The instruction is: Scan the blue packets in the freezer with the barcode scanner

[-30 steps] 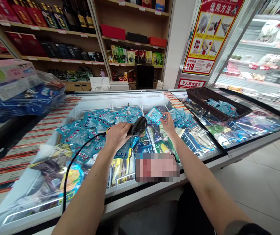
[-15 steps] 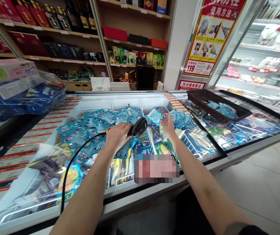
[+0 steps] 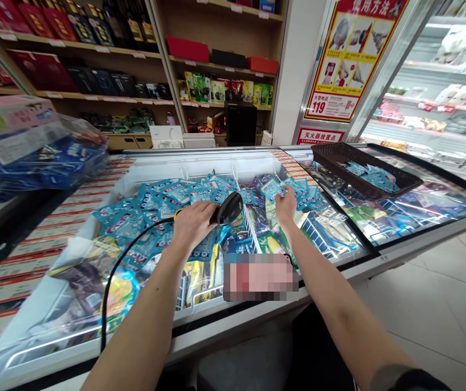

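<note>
My left hand [image 3: 194, 224] is wrapped round a black barcode scanner [image 3: 231, 208], whose head points right. From its handle a black cable [image 3: 113, 271] curves down to the left. My right hand [image 3: 285, 206] pinches a small light-blue packet [image 3: 272, 188] by its edge, just right of the scanner. Many like blue packets [image 3: 155, 206] lie spread on the freezer's glass top under and left of my left hand. A smaller heap of blue packets [image 3: 304, 190] sits beside my right hand. The fingertips of my left hand are partly hidden.
A phone-like object [image 3: 261, 277] with a blurred screen lies at the freezer's front edge. A dark brown tray [image 3: 330, 163] with blue packets stands on the right lid. Plastic-wrapped boxes [image 3: 29, 146] are at the left. Stocked shelves [image 3: 106, 100] stand behind.
My right hand has moved slightly right with the blue packet, away from the scanner. My left hand still holds the scanner in nearly the same place. The view has shifted a little.
</note>
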### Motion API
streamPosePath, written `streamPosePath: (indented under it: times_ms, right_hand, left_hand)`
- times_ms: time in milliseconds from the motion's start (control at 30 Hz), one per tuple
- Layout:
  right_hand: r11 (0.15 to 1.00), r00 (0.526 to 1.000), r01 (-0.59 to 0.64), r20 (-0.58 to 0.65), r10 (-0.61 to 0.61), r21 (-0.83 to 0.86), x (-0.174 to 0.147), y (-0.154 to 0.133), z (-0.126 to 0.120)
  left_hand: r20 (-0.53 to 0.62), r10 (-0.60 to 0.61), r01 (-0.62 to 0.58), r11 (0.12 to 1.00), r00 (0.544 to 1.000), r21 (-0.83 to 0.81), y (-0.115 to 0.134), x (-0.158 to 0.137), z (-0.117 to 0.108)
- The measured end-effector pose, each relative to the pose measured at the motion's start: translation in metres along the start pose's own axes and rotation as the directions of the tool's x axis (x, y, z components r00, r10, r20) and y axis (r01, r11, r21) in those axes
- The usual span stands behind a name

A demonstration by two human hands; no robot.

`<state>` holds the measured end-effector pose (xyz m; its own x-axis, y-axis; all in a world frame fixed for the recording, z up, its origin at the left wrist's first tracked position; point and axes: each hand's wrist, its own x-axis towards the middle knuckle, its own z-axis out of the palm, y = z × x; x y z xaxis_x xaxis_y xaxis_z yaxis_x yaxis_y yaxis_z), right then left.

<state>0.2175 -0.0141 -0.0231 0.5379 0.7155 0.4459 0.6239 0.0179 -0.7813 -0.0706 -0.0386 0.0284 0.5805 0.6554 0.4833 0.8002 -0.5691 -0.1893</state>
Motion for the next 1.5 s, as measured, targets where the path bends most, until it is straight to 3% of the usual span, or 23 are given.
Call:
streamPosePath:
  times_ms: [233, 500, 633, 700, 767, 867, 933, 1000, 1067, 1233, 1367, 1500]
  right_hand:
    - [0.997, 0.997, 0.028, -0.073, -0.033, -0.07, 0.007, 0.007, 0.0]
    - [0.967, 0.995, 0.068, -0.052, -0.083, -0.246, 0.014, 0.01, -0.006]
    - [0.948, 0.981, 0.159, -0.062, -0.183, -0.276, 0.01, 0.003, -0.01]
    - [0.924, 0.96, 0.275, 0.02, -0.279, -0.265, 0.006, -0.003, -0.011]
    - [0.872, 0.896, 0.44, 0.178, -0.408, -0.215, 0.003, -0.009, -0.01]
    - [0.761, 0.708, 0.645, 0.432, -0.558, -0.074, 0.0, -0.014, -0.008]
    - [0.708, 0.6, 0.706, 0.538, -0.593, -0.007, -0.002, -0.016, -0.006]
    - [0.69, 0.556, 0.723, 0.581, -0.594, 0.014, -0.003, -0.015, -0.005]
    - [0.693, 0.557, 0.72, 0.584, -0.59, 0.013, -0.003, -0.014, -0.004]
    - [0.728, 0.617, 0.685, 0.527, -0.585, 0.006, -0.002, -0.01, -0.004]
    - [0.78, 0.633, 0.62, 0.532, -0.562, 0.086, 0.0, -0.007, -0.004]
    - [0.777, 0.679, 0.625, 0.439, -0.589, 0.076, 0.003, -0.004, -0.004]
  left_hand:
    - [-0.018, -0.059, 0.059, 0.998, 0.998, -0.021, -0.009, -0.002, 0.001]
    - [-0.062, -0.115, 0.117, 0.993, 0.991, 0.025, -0.015, -0.005, 0.003]
    - [-0.051, -0.1, 0.101, 0.994, 0.994, 0.032, -0.015, -0.005, 0.004]
    - [-0.044, -0.098, 0.1, 0.994, 0.994, 0.039, -0.015, -0.004, 0.004]
    - [-0.042, -0.101, 0.103, 0.994, 0.994, 0.039, -0.015, -0.004, 0.004]
    - [-0.034, -0.106, 0.107, 0.994, 0.994, 0.03, -0.015, -0.004, 0.004]
    - [-0.024, -0.11, 0.11, 0.994, 0.994, 0.025, -0.015, -0.004, 0.003]
    - [-0.019, -0.111, 0.111, 0.994, 0.994, 0.022, -0.014, -0.004, 0.003]
    - [-0.019, -0.11, 0.11, 0.994, 0.994, 0.022, -0.014, -0.004, 0.003]
    - [-0.024, -0.107, 0.107, 0.994, 0.994, 0.015, -0.015, -0.004, 0.004]
    - [-0.031, -0.111, 0.111, 0.994, 0.993, 0.001, -0.014, -0.004, 0.005]
    - [-0.022, -0.112, 0.112, 0.994, 0.993, 0.017, -0.014, -0.004, 0.005]
